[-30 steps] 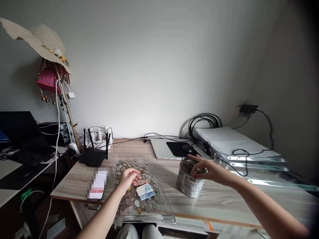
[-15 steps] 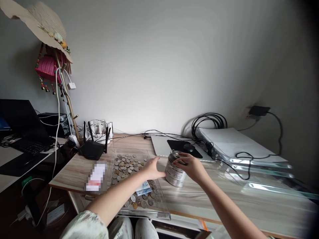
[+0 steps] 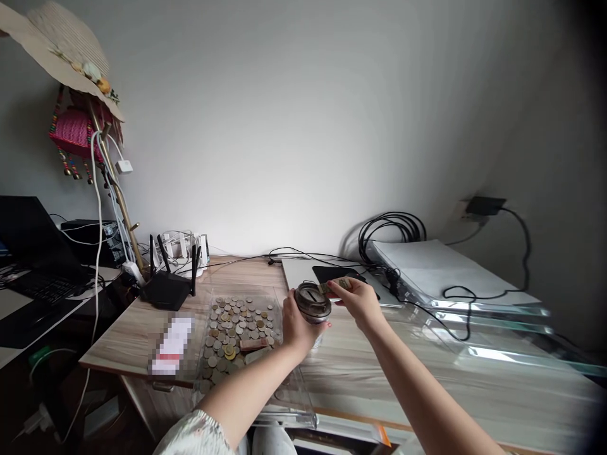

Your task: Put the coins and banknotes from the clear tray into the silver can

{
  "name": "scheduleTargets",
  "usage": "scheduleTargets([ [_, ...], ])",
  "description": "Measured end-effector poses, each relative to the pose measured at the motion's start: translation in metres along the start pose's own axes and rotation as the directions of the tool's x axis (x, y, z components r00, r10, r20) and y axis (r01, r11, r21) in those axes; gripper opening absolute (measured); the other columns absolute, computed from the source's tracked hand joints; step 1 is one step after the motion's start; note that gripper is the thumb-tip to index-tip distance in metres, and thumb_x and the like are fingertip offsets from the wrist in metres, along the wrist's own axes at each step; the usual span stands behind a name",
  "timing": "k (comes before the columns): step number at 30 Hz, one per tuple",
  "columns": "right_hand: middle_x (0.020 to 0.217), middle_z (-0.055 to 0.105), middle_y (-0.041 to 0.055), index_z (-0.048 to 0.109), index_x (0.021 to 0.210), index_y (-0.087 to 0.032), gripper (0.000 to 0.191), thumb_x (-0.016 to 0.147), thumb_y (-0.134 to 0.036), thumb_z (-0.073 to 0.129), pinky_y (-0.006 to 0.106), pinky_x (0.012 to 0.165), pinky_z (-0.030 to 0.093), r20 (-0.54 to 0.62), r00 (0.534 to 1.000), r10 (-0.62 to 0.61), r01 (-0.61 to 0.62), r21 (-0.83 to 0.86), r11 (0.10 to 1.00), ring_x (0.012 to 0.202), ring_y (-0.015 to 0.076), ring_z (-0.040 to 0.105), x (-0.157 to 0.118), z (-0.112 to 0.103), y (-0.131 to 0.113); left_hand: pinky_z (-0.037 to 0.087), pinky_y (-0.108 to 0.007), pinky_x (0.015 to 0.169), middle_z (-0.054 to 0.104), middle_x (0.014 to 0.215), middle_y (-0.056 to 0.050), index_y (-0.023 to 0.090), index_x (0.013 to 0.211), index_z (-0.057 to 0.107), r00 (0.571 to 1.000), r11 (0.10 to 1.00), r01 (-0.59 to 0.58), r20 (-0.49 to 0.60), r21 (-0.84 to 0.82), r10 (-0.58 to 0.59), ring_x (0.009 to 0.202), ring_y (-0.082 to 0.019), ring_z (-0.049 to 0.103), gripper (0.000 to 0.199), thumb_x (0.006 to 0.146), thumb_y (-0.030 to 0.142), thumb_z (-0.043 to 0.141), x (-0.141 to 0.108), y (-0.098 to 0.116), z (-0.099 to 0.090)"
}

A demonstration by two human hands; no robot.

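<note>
My left hand [image 3: 298, 328] is wrapped round a money tin [image 3: 313, 304], which is tilted so that its dark round lid with a slot faces me. Pinched in my right hand [image 3: 359, 304] is a folded banknote [image 3: 334, 287], its end at the far right edge of the lid. To the left, a clear shallow tray [image 3: 307, 404] holds many coins [image 3: 232, 322]. A reddish folded banknote [image 3: 253, 344] lies among them. My left forearm hides the lower part of the tray.
A black router [image 3: 167, 289] and a blurred white paper [image 3: 173, 341] are on the left of the desk. Behind my hands lie a laptop [image 3: 294, 272], a black mouse pad [image 3: 327, 273] and coiled cable [image 3: 393, 227]. Glass sheets [image 3: 502, 309] are stacked at right.
My left hand has moved from beside the money tin to around it, and the tin now leans towards me. My right hand has stayed near the lid. The view has shifted slightly.
</note>
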State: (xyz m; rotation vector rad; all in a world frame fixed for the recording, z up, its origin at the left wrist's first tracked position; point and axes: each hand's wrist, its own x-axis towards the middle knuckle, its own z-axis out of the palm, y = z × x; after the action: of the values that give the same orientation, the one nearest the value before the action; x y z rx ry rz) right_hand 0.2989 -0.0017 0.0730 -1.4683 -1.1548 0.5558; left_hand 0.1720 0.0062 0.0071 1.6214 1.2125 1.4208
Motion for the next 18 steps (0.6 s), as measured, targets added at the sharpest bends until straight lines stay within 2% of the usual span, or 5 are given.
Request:
scheduleTargets([
  [2, 0.066, 0.063, 0.0041, 0.061, 0.074, -0.017, 0.024, 0.064, -0.039, 0.056, 0.022, 0.048, 0.04, 0.034, 0.998, -0.057, 0.063, -0.229, 0.971, 0.059, 0.0153, 0.058, 0.005, 0.002, -0.005, 0.03, -0.035, 0.097, 0.044, 0.124, -0.014, 0.019, 0.125, 0.031, 0.999, 0.997, -0.044, -0.017, 0.057, 0.045, 0.117, -0.027, 0.038, 0.093, 0.045, 0.028, 0.077, -0.002, -0.003, 0.004],
  [5, 0.067, 0.064, 0.0034, 0.062, 0.073, -0.021, 0.017, 0.066, -0.033, 0.053, 0.022, 0.047, 0.034, 0.088, 0.987, -0.136, 0.162, -0.584, 0.795, 0.062, 0.0156, 0.057, 0.007, 0.011, -0.019, 0.028, -0.036, 0.099, 0.039, 0.127, -0.015, 0.017, 0.129, 0.023, 0.999, 0.993, -0.034, 0.018, 0.116, 0.032, 0.12, -0.027, 0.035, 0.095, 0.05, 0.032, 0.075, -0.001, -0.004, 0.007],
  [7, 0.072, 0.064, 0.004, 0.062, 0.075, -0.021, 0.017, 0.066, -0.032, 0.052, 0.022, 0.047, 0.032, 0.123, 0.984, -0.132, 0.18, -0.699, 0.692, 0.065, 0.0166, 0.057, 0.009, 0.017, -0.029, 0.027, -0.036, 0.099, 0.037, 0.128, -0.016, 0.017, 0.13, 0.02, 0.999, 0.99, -0.024, 0.049, 0.141, 0.017, 0.12, -0.028, 0.034, 0.097, 0.051, 0.032, 0.074, -0.001, -0.004, 0.007],
  [12, 0.078, 0.065, 0.0079, 0.063, 0.078, -0.018, 0.019, 0.066, -0.022, 0.049, 0.023, 0.051, 0.034, 0.183, 0.976, -0.115, 0.216, -0.827, 0.519, 0.069, 0.0174, 0.058, 0.02, 0.029, -0.042, 0.026, -0.037, 0.1, 0.037, 0.127, -0.018, 0.015, 0.132, 0.018, 1.0, 0.985, -0.025, 0.021, 0.172, 0.021, 0.12, -0.029, 0.034, 0.096, 0.054, 0.031, 0.072, -0.004, -0.006, 0.011],
  [18, 0.071, 0.064, 0.0075, 0.064, 0.072, -0.016, 0.017, 0.062, -0.013, 0.051, 0.023, 0.054, 0.036, 0.288, 0.954, -0.085, 0.293, -0.834, 0.468, 0.067, 0.0161, 0.058, 0.028, 0.036, -0.046, 0.026, -0.036, 0.1, 0.037, 0.127, -0.017, 0.016, 0.132, 0.018, 0.997, 0.983, -0.076, -0.005, 0.168, 0.078, 0.119, -0.028, 0.034, 0.097, 0.053, 0.031, 0.072, -0.006, -0.012, 0.012],
])
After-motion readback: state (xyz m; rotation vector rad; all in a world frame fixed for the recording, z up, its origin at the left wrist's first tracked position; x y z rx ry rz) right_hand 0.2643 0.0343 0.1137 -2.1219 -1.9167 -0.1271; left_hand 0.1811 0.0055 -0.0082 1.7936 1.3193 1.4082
